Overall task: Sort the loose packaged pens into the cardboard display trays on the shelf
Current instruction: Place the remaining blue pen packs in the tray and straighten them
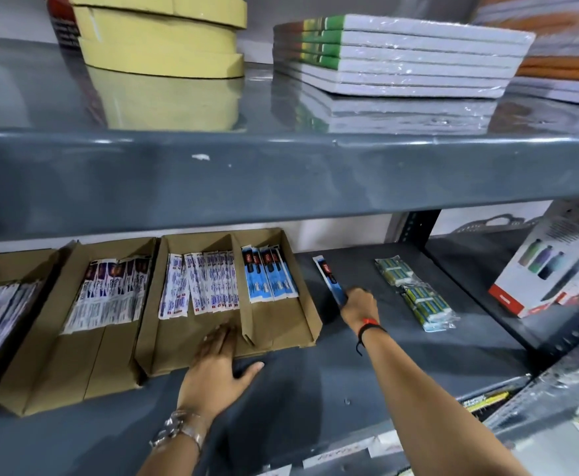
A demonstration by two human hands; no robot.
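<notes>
Blue pen packet (329, 280) pinched by right hand (358, 307), long axis running shelf-deep, just right of divided tray (310, 314); left hand (217, 364) spread flat on tray front

- We see glossy grey painted metal on the shelf (401, 355).
- We see matt brown cardboard trays (192, 341).
- We see shiny plastic wrap on the notebooks (418, 56).

Three cardboard trays (192, 341) are sitting side by side on the left of the lower shelf (315, 389), pen packets (209, 286) lying inside. Right of them eraser packs (415, 293) are lying loose, with a box (552, 266) leaning further right.
</notes>
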